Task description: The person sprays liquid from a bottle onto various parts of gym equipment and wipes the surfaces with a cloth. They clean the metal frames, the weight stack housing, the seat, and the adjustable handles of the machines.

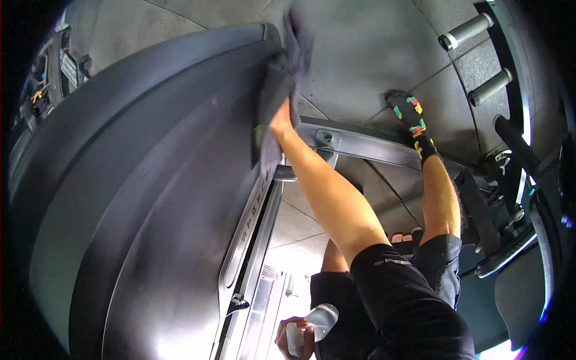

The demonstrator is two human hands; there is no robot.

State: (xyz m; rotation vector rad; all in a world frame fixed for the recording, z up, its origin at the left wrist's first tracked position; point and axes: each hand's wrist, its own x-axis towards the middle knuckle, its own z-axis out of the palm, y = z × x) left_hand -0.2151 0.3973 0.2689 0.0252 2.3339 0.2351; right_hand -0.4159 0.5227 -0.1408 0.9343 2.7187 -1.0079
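My right hand (281,118), at the end of my bare, stretched forearm, grips a grey cloth (271,150) against the edge of a large curved dark panel (180,193) on a gym machine. Part of the cloth is blurred above the hand, and folds hide the fingers. Low in the picture, my left hand (297,335) is closed around a clear bottle (325,318), beside my black clothing. Light metal framing (256,202) with raised lettering runs along the panel.
A metal crossbar (369,146) spans the tiled floor (360,58). My foot in a patterned black sock (407,110) stands beyond it. At the right, a dark upright (513,58) carries several metal pegs (490,87); padded equipment parts (522,288) are below. More equipment stands far left.
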